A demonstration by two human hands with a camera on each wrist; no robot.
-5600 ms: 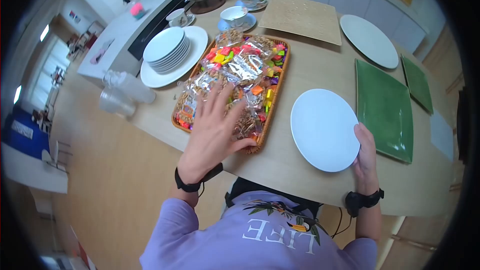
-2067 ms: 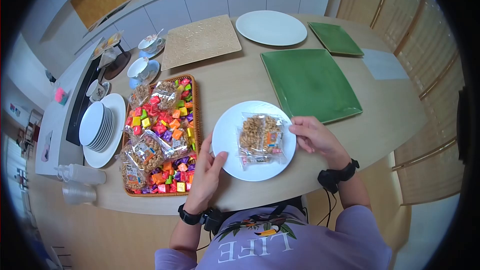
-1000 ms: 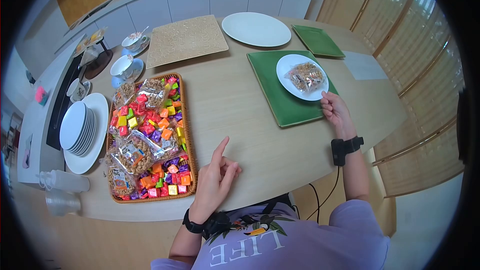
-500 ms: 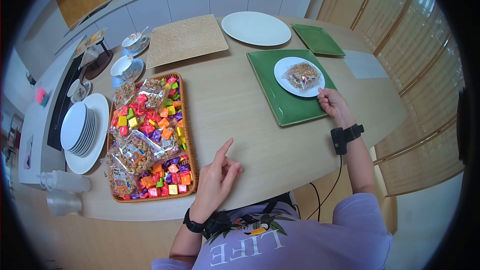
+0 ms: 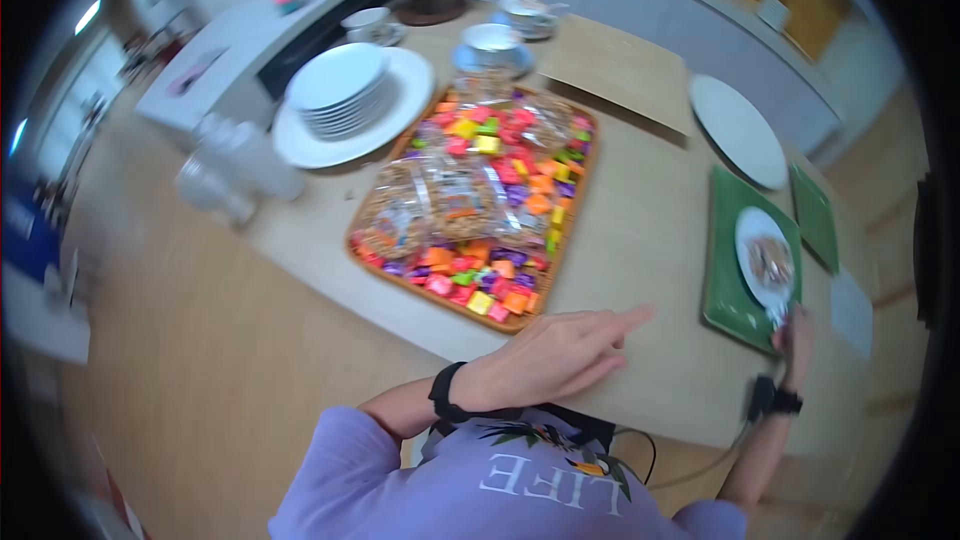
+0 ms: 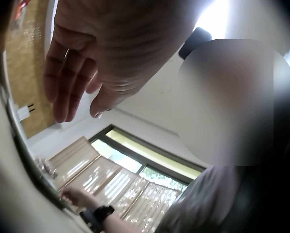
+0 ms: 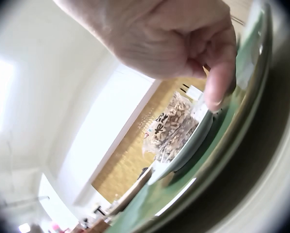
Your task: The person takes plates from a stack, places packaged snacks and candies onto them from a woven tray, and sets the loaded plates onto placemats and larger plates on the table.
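Right hand (image 5: 795, 332) pinches near rim of white plate (image 5: 764, 262) holding snack packet (image 5: 769, 261), seated on green tray (image 5: 735, 285) far right; placing step seems finished, next: release; left hand (image 5: 545, 358) relaxed, forefinger extended.

white plate (image 5: 765, 259) with snack bag moved onto green plate (image 5: 728, 292)

A wicker tray of bright wrapped candies (image 5: 478, 202) sits on a wooden table (image 5: 640, 230) beside stacked white plates (image 5: 340, 90) and teacups (image 5: 490, 40).
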